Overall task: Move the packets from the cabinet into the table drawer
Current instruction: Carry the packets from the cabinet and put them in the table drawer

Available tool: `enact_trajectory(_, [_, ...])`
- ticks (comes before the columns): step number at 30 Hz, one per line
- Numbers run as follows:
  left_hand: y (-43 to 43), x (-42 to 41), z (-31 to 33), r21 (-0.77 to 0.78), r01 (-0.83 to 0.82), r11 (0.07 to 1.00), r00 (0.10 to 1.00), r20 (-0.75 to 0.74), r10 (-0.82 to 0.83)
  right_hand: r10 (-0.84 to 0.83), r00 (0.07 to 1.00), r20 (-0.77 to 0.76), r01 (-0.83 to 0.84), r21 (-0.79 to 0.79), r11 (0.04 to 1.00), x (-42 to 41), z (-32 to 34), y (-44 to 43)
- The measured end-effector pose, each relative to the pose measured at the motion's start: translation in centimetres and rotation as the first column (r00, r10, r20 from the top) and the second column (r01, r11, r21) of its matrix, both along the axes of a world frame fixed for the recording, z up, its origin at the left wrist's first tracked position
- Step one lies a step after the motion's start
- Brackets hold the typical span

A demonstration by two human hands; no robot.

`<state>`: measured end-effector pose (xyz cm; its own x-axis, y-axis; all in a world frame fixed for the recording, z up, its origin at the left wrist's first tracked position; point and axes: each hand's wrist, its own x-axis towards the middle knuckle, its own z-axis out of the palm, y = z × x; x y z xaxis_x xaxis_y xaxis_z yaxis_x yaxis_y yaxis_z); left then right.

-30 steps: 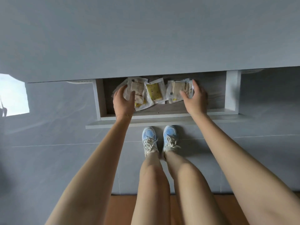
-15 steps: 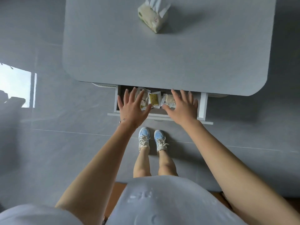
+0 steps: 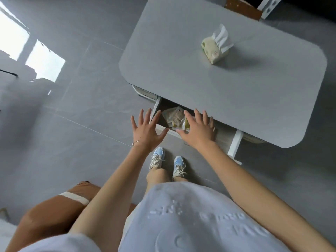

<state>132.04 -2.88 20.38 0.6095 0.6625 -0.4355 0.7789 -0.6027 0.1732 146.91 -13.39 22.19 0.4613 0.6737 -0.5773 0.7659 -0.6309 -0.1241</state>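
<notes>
Apparently left hand (image 3: pixel 145 132), right hand (image 3: pixel 198 132) overhang drawer (image 3: pixel 226 140) edge.

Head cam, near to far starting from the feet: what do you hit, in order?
shoes → packets in the open drawer → tissue box on the table. I left out the left hand and right hand: both hover open near the drawer front, so their depth is unclear.

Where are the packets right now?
Head view, centre: the packets lie in the open drawer under the tabletop's near edge, showing between the left hand and the right hand, which covers part of them.
</notes>
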Motion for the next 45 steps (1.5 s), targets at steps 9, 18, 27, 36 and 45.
enact_trajectory(9, [8.2, -12.0, 0.8, -0.012, -0.285, 0.959, 0.959, 0.012, 0.285, 0.287, 0.958, 0.028, -0.288, 0.024, 0.957, -9.0, 2.1, 13.7])
enact_trajectory(18, [16.4, -25.8, 0.7, -0.029, -0.621, 0.783, 0.782, 0.044, 0.622, 0.414, 0.909, -0.048, -0.411, 0.065, 0.909, -24.4, 2.8, 26.6])
enact_trajectory(27, [21.0, -38.4, 1.1, -0.038, -0.871, 0.49, 0.489, 0.027, 0.872, 0.676, 0.736, -0.02, -0.674, 0.065, 0.736, -35.7, 3.9, 36.6])
enact_trajectory(36, [24.8, -46.9, 1.2, -0.047, -0.983, 0.175, 0.172, 0.055, 0.984, 0.87, 0.493, -0.002, -0.869, 0.059, 0.492, -45.9, 3.2, 45.2])
enact_trajectory(45, [29.1, -54.2, 1.4, -0.032, -0.983, -0.181, -0.183, 0.064, 0.981, 0.989, 0.146, -0.022, -0.988, 0.056, 0.147, -56.5, 2.4, 54.0])
